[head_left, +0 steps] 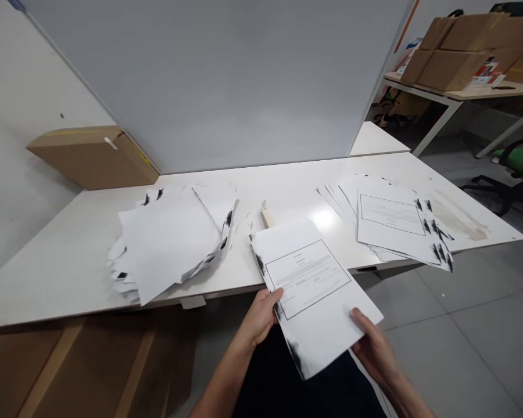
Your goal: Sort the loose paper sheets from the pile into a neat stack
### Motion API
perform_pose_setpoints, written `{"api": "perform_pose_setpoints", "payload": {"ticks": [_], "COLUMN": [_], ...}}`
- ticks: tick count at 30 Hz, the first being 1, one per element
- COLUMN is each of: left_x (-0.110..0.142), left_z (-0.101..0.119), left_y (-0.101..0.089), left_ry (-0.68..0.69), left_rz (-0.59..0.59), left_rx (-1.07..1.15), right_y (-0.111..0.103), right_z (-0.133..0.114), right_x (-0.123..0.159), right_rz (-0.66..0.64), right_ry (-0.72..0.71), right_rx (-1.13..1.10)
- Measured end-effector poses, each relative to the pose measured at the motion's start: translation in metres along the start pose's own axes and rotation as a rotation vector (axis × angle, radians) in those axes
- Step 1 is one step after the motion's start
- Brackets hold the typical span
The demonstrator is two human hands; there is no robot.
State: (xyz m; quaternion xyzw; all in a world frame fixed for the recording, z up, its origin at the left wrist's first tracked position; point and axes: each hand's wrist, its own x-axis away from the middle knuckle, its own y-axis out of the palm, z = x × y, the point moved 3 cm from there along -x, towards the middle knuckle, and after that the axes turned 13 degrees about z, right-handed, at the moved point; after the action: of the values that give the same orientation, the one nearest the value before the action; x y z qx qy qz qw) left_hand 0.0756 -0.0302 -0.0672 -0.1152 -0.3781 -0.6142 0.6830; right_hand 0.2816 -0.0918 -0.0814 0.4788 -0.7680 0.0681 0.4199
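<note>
A printed sheet of paper point(314, 290) with a boxed block of text and black smudges along its left edge is held tilted over the table's front edge. My left hand point(261, 313) pinches its left side, thumb on top. At the lower right edge, my right hand point(372, 342) grips the same sheet, thumb above and fingers beneath. Whether more than one sheet is in my hands, I cannot tell. To the left lies an untidy pile of mostly blank paper point(169, 238). On the right sits a fanned stack of printed sheets point(390, 217) with black-marked edges.
Behind the white table point(283, 180) stands a large whiteboard point(226, 81). A small beige block point(267, 217) lies beyond the held sheet. A cardboard box point(96, 157) leans at back left; more boxes point(453, 64) fill another table. A green chair point(520, 165) stands at far right.
</note>
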Motion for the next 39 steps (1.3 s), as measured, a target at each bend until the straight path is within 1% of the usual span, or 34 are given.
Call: {"api": "perform_pose_setpoints", "payload": {"ticks": [2, 4, 6, 7, 8, 9, 11, 12, 13, 14, 15, 17, 20, 23, 27, 31, 34, 37, 39], "left_x": [0.001, 0.001, 0.001, 0.001, 0.001, 0.0, -0.001, -0.002, -0.005, -0.01, -0.017, -0.036, -0.063, -0.077, -0.08, -0.079, -0.079, -0.08, -0.079], "left_z": [0.001, 0.001, 0.003, 0.005, 0.011, 0.02, 0.044, 0.056, 0.067, 0.076, 0.084, 0.096, 0.105, 0.107, 0.107, 0.107, 0.106, 0.105, 0.103], "left_y": [-0.002, -0.003, -0.004, -0.007, -0.01, -0.013, -0.019, -0.02, -0.019, -0.018, -0.017, -0.014, -0.009, -0.008, -0.01, -0.009, -0.008, -0.007, -0.007], "left_ry": [-0.036, -0.043, -0.023, 0.016, 0.093, 0.215, 0.551, 0.723, 0.868, 0.973, 1.045, 1.125, 1.168, 1.151, 1.112, 1.108, 1.096, 1.092, 1.114], "left_rz": [-0.027, -0.043, -0.07, -0.058, -0.012, 0.069, 0.292, 0.392, 0.46, 0.499, 0.518, 0.522, 0.513, 0.513, 0.513, 0.511, 0.529, 0.551, 0.565], "left_rx": [-0.017, -0.078, -0.248, -0.375, -0.518, -0.662, -0.883, -0.942, -0.97, -0.973, -0.957, -0.927, -0.979, -1.078, -1.128, -1.138, -1.167, -1.2, -1.211], "right_y": [-0.004, -0.004, -0.005, -0.006, -0.008, -0.01, -0.013, -0.014, -0.015, -0.015, -0.014, -0.013, -0.01, -0.003, 0.002, 0.004, 0.005, 0.003, -0.003], "right_z": [-0.012, -0.016, -0.017, -0.017, -0.019, -0.021, -0.026, -0.028, -0.031, -0.033, -0.035, -0.038, -0.041, -0.042, -0.043, -0.043, -0.042, -0.041, -0.042], "right_x": [0.0, 0.003, 0.007, 0.009, 0.011, 0.012, 0.013, 0.012, 0.012, 0.011, 0.011, 0.012, 0.015, 0.015, 0.011, 0.007, 0.006, 0.006, 0.003], "right_rz": [-0.007, -0.024, 0.03, 0.077, 0.125, 0.162, 0.193, 0.194, 0.191, 0.188, 0.193, 0.238, 0.324, 0.333, 0.341, 0.302, 0.285, 0.292, 0.312], "right_ry": [0.008, 0.004, -0.072, -0.13, -0.188, -0.236, -0.283, -0.294, -0.304, -0.317, -0.331, -0.357, -0.386, -0.417, -0.412, -0.374, -0.379, -0.391, -0.401], "right_rx": [0.04, 0.159, 0.318, 0.389, 0.443, 0.479, 0.507, 0.508, 0.506, 0.505, 0.512, 0.57, 0.711, 0.74, 0.714, 0.759, 0.731, 0.7, 0.711]}}
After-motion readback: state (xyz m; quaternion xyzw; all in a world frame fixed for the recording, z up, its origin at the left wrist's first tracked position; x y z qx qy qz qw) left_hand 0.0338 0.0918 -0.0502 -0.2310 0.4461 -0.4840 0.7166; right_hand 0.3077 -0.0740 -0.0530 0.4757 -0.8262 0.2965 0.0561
